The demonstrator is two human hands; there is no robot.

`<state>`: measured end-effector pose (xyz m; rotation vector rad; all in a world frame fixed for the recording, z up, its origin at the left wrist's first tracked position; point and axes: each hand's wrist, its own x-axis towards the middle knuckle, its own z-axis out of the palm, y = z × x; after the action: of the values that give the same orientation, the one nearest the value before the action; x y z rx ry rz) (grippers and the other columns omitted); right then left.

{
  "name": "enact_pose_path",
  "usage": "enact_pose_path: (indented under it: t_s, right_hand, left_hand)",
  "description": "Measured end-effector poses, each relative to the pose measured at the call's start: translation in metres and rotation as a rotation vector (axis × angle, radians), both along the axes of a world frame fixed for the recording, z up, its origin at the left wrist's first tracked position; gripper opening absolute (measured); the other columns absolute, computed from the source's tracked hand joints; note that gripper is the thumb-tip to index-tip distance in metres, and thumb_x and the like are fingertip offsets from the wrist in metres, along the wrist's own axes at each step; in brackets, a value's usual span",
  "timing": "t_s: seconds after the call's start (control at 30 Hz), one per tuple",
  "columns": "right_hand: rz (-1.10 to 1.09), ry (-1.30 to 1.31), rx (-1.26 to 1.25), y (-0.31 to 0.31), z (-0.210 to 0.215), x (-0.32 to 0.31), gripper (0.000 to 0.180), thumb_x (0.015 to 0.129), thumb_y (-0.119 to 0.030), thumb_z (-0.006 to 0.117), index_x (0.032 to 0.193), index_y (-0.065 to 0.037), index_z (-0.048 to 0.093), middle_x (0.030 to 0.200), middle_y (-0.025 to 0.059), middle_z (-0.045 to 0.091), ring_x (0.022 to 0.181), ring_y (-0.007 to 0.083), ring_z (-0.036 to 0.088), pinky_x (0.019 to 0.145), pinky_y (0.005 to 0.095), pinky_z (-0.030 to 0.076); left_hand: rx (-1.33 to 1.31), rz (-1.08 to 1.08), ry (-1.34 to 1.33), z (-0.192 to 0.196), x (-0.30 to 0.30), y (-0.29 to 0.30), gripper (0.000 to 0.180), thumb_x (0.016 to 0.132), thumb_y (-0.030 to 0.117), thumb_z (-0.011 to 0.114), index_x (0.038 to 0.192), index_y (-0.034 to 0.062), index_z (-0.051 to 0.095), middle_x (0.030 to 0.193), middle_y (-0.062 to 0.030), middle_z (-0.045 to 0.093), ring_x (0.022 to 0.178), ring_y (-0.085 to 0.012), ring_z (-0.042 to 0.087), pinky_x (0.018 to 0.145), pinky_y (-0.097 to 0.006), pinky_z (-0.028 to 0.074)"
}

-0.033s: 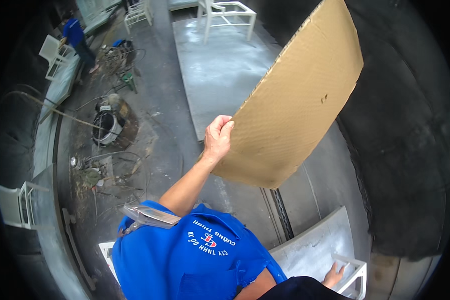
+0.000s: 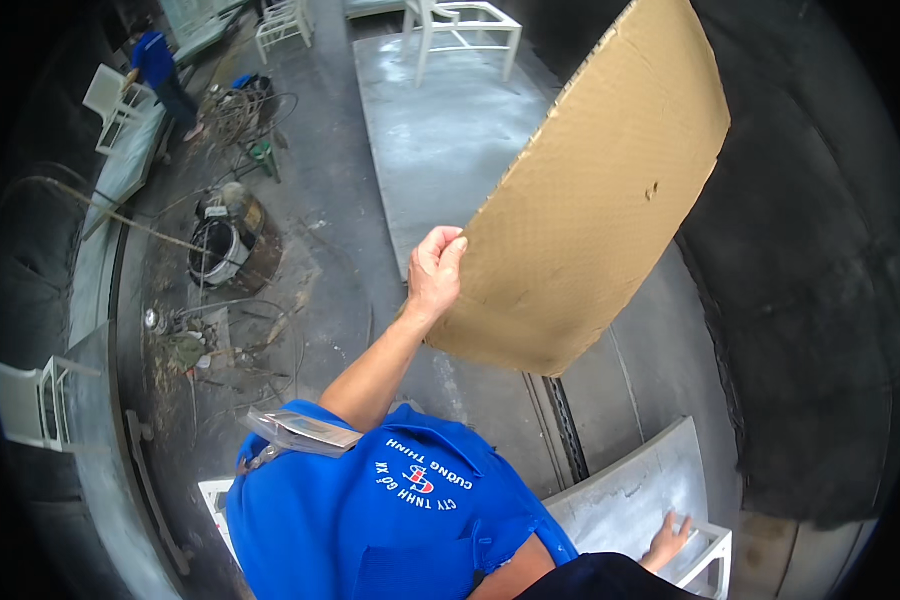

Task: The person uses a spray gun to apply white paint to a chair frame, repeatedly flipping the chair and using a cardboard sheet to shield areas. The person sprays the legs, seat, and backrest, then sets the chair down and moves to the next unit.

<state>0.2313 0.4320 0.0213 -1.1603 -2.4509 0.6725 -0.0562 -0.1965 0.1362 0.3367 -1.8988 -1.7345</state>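
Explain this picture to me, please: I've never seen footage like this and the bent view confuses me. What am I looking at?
No machine here: a person wears a wide fisheye camera on the head, looking down, so straight edges curve. The blue shirt at the bottom is their own. Their left hand grips the edge of a large brown cardboard sheet, raised over a grey workshop floor. Their right hand rests open by a white frame. A white chair stands farther off.
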Motion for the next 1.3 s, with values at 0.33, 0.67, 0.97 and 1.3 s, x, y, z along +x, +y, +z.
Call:
enact_pose_path:
  t_s: [0.33,0.67,0.97,1.3]
  right_hand:
    - [0.566,-0.015,-0.106,-0.241,0.065,-0.279,0.067,0.092,-0.025,0.077,0.15,-0.004,0.053,0.139,0.0227,0.064,0.115,0.0338,0.066,0.099,0.044,0.052]
    - [0.896,-0.107,-0.052,-0.493,0.168,-0.416,0.07,0.091,-0.025,0.079,0.151,-0.003,0.051,0.138,0.0274,0.063,0.12,0.0383,0.067,0.097,0.0443,0.056]
    - [0.961,-0.174,-0.177,-0.588,0.16,-0.51,0.072,0.086,-0.02,0.083,0.15,-0.008,0.054,0.136,0.0224,0.066,0.114,0.0348,0.069,0.088,0.0432,0.06]
    - [0.797,-0.276,-0.289,-0.676,0.125,-0.631,0.073,0.082,-0.015,0.083,0.149,-0.006,0.054,0.131,0.0219,0.069,0.107,0.0319,0.072,0.09,0.041,0.059]
  left_hand:
    - [-0.032,0.102,-0.013,-0.03,-0.06,-0.175,0.016,0.098,0.014,0.067,0.106,0.0004,0.07,0.08,0.0008,0.069,0.075,-0.0066,0.058,0.069,-0.028,0.05]
    - [-0.27,-0.003,-0.111,-0.017,-0.137,-0.309,0.017,0.095,0.015,0.065,0.102,0.0005,0.07,0.088,-0.0167,0.072,0.079,-0.0294,0.07,0.073,-0.039,0.054]
    - [-0.414,0.027,0.024,-0.001,-0.286,-0.391,0.02,0.095,0.02,0.065,0.105,0.005,0.072,0.091,-0.0155,0.075,0.088,-0.0329,0.072,0.08,-0.043,0.054]
    - [-0.223,-0.188,-0.188,-0.046,-0.538,-0.475,0.019,0.095,0.019,0.066,0.107,0.0071,0.074,0.096,-0.0145,0.077,0.093,-0.0291,0.074,0.085,-0.041,0.055]
